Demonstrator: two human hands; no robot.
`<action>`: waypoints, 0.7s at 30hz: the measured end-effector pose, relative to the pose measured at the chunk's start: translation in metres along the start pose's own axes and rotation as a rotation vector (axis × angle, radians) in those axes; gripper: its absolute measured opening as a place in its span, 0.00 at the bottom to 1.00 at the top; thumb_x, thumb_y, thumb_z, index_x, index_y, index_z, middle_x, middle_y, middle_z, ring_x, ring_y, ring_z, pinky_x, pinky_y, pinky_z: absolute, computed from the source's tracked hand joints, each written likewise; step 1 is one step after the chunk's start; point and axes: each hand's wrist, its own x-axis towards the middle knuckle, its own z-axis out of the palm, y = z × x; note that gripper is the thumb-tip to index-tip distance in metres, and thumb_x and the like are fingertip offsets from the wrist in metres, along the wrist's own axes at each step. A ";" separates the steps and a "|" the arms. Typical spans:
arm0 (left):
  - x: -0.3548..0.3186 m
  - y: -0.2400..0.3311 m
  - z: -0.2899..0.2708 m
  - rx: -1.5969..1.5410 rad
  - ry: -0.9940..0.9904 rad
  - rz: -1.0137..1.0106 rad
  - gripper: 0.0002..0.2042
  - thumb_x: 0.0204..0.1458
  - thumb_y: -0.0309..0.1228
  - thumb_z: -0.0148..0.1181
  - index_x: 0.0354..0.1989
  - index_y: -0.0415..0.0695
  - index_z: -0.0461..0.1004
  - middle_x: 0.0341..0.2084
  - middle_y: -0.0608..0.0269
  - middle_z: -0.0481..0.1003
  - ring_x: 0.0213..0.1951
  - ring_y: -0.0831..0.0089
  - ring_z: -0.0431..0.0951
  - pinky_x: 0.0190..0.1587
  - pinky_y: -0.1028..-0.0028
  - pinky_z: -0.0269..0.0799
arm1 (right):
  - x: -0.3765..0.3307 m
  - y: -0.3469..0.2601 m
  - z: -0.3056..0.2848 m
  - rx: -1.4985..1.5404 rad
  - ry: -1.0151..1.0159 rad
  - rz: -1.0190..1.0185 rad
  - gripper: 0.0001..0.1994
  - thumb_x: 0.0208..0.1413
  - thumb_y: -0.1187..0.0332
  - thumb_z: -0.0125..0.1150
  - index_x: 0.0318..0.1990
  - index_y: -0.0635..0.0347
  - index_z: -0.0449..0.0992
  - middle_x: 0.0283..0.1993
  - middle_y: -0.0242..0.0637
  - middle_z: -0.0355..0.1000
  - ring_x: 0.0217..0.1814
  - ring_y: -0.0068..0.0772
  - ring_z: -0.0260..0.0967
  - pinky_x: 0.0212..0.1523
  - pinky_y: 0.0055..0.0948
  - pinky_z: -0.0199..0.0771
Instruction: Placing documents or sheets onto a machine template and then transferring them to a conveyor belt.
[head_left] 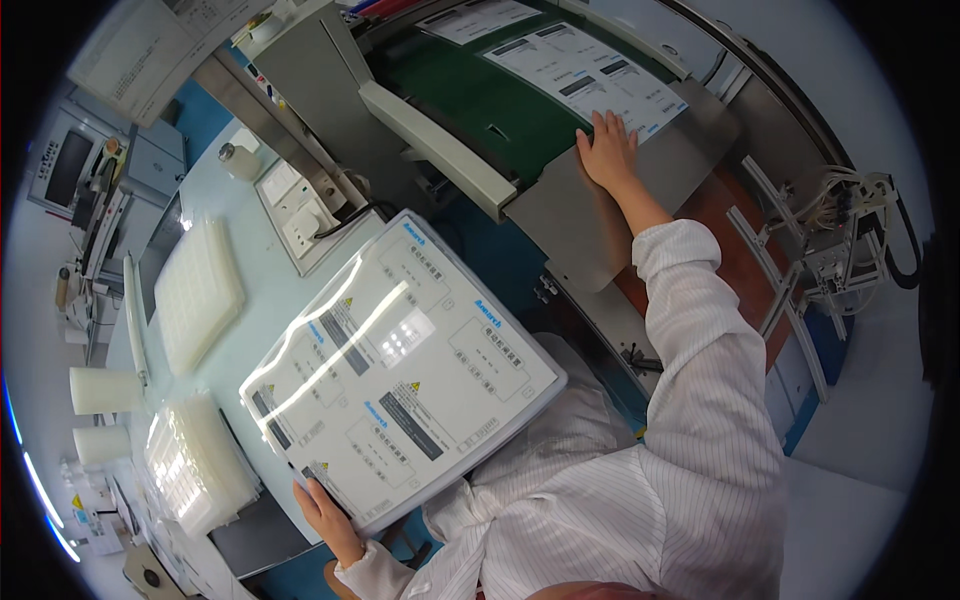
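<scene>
My left hand (328,520) grips the lower left edge of a thick, glossy stack of printed label sheets (455,345), its thumb on top and the other fingers hidden beneath. The stack lies tilted in front of me, between the table and my lap. Over at the machine, my right hand (608,152) has its fingers stretched out on the near edge of a printed sheet (592,78). That sheet rests on a green conveyor belt (440,90), close to the metal end plate (575,222). Another printed sheet (478,18) lies farther back on the belt.
On the pale table (265,300) at left are two stacks of translucent sheets (200,290) (195,465), white rolls (103,390) and a small jar (238,161). A socket panel (297,215) stands near the machine. Metal rails with tubing (850,225) are at right.
</scene>
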 end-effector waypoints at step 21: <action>0.002 0.001 -0.003 -0.066 -0.025 -0.015 0.19 0.66 0.38 0.46 0.55 0.33 0.66 0.43 0.57 0.73 0.42 0.75 0.70 0.47 0.76 0.66 | -0.046 0.014 -0.021 -0.087 -0.242 0.109 0.38 0.63 0.41 0.34 0.72 0.59 0.46 0.76 0.50 0.38 0.79 0.49 0.30 0.73 0.53 0.29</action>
